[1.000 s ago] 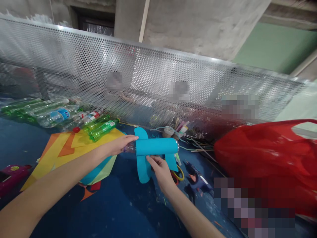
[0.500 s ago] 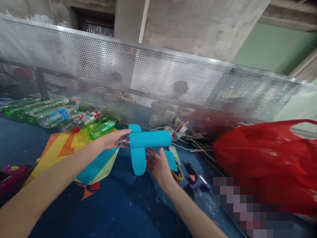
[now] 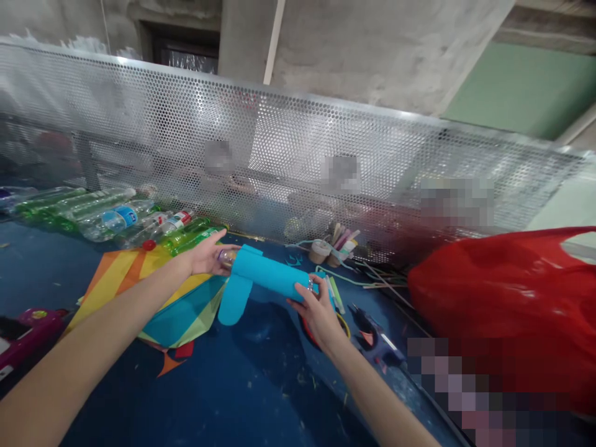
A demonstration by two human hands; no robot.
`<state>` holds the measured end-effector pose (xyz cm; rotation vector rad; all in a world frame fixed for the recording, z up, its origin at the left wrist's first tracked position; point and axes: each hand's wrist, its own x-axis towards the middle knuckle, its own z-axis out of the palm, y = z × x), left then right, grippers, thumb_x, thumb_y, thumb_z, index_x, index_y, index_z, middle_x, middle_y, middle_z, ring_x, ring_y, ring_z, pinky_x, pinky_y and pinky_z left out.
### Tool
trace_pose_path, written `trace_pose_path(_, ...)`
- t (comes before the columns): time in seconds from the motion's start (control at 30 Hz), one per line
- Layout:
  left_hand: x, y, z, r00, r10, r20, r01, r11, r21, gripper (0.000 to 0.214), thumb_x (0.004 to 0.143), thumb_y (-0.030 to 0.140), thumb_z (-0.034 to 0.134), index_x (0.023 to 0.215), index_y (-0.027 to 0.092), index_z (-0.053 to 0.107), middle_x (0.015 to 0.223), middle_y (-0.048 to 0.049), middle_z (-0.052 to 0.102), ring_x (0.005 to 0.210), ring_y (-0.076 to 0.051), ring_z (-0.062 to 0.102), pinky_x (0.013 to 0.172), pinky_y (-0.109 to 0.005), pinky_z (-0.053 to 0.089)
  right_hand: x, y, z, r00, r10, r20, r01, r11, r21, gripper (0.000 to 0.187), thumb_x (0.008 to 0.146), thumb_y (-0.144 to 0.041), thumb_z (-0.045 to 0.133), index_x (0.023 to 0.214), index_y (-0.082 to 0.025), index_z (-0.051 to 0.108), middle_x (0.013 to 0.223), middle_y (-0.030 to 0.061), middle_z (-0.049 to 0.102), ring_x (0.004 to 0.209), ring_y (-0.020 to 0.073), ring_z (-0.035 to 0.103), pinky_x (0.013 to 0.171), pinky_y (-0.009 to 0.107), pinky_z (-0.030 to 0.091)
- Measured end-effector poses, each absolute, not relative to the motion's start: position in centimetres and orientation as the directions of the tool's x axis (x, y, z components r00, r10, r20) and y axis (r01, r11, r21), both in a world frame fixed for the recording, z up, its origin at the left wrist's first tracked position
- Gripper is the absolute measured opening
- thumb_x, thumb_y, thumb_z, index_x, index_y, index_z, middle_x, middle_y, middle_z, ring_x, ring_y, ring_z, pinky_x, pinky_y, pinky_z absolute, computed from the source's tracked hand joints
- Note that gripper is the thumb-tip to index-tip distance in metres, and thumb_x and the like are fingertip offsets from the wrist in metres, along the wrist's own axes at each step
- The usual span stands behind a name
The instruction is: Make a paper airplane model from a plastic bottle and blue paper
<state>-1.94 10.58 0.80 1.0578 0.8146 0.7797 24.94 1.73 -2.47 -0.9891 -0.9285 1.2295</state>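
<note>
A clear plastic bottle (image 3: 227, 259) wrapped in bright blue paper (image 3: 272, 274) is held above the table, its neck pointing left. A rounded blue wing-shaped piece (image 3: 235, 300) sticks out on the near side, with a shorter part showing on the far side. My left hand (image 3: 205, 254) is closed around the neck end, with one finger pointing up and away. At the other end, the fingers of my right hand (image 3: 316, 307) are bent around the bottle's base. Beneath and left of it lie coloured paper sheets (image 3: 186, 316) in yellow, orange, blue and pale green.
Several plastic bottles (image 3: 109, 220) lie at the back left. A purple tool (image 3: 32, 335) is at the left edge. On the right are a dark blue glue gun (image 3: 379, 338), partly hidden scissors (image 3: 344, 326), cups with sticks (image 3: 320, 251) and a red bag (image 3: 503, 310). A perforated metal screen (image 3: 279, 143) stands behind.
My right hand has come from beside the wing onto the bottle's base end and closed there. The bottle has tilted, its base now lower and nearer, and shifted slightly left.
</note>
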Motion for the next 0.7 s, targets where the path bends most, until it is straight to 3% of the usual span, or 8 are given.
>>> trace_pose_path(0.17,-1.9,11.1,0.9,0.475,0.874,-0.106,-0.402,0.323,0.857,0.060,0.083,0.063,0.033,0.123,0.019,0.045,0.088,-0.0092,0.068,0.083,-0.021,0.063,0.077,-0.032,0.047,23.7,0.7,-2.1,0.057,0.997,-0.059,-0.325,-0.037,-0.945,0.057,0.061,-0.031,0.078,0.106,-0.032,0.042,0.084,-0.0064,0.056,0.073,0.0136,0.061,0.075,0.033,0.055)
trace_pose_path(0.37,-1.1,10.9,0.9,0.415,0.905,-0.092,-0.364,0.258,0.895,0.067,0.083,0.062,0.035,0.135,0.019,0.035,0.093,-0.0094,0.067,0.088,-0.023,0.062,0.079,-0.035,0.046,22.7,0.1,-2.5,0.043,0.973,-0.229,-0.167,-0.219,-0.961,0.047,0.064,-0.042,0.075,0.101,-0.025,0.051,0.082,0.0008,0.065,0.068,0.0158,0.064,0.064,0.029,0.055)
trace_pose_path(0.47,-0.6,10.7,0.9,0.257,0.966,-0.010,-0.127,0.044,0.991,0.065,0.085,0.058,0.033,0.136,0.019,0.035,0.111,-0.0134,0.062,0.102,-0.026,0.057,0.087,-0.038,0.043,22.7,0.1,-3.0,0.056,0.965,-0.258,-0.182,-0.244,-0.953,0.039,0.067,-0.046,0.072,0.094,-0.024,0.055,0.076,0.0015,0.065,0.068,0.0176,0.064,0.057,0.028,0.055)
trace_pose_path(0.57,0.3,10.2,0.8,0.146,0.965,0.217,0.184,-0.242,0.953,0.056,0.081,0.054,0.049,0.127,0.023,0.049,0.128,-0.0100,0.052,0.121,-0.029,0.042,0.101,-0.038,0.030,22.6,0.1,-3.1,0.073,0.963,-0.258,-0.260,-0.232,-0.937,0.039,0.067,-0.043,0.074,0.095,-0.024,0.055,0.076,-0.0002,0.064,0.068,0.0165,0.063,0.063,0.031,0.057)
trace_pose_path(0.63,1.3,9.5,0.5,0.202,0.925,0.322,0.272,-0.369,0.889,0.051,0.072,0.048,0.065,0.118,0.027,0.057,0.130,-0.0059,0.048,0.127,-0.028,0.035,0.108,-0.036,0.021,22.4,0.1,-3.0,0.083,0.963,-0.256,-0.286,-0.223,-0.932,0.043,0.066,-0.041,0.075,0.099,-0.025,0.053,0.083,0.0001,0.065,0.071,0.0165,0.064,0.069,0.034,0.058)
trace_pose_path(0.7,2.4,8.7,-0.1,0.370,0.838,0.402,0.405,-0.535,0.742,0.050,0.074,0.048,0.063,0.120,0.029,0.057,0.132,-0.0064,0.044,0.126,-0.028,0.035,0.108,-0.040,0.021,22.2,0.0,-2.8,0.069,0.967,-0.247,-0.287,-0.218,-0.933,0.044,0.067,-0.040,0.075,0.102,-0.024,0.054,0.091,0.0014,0.066,0.079,0.0170,0.064,0.075,0.034,0.057)
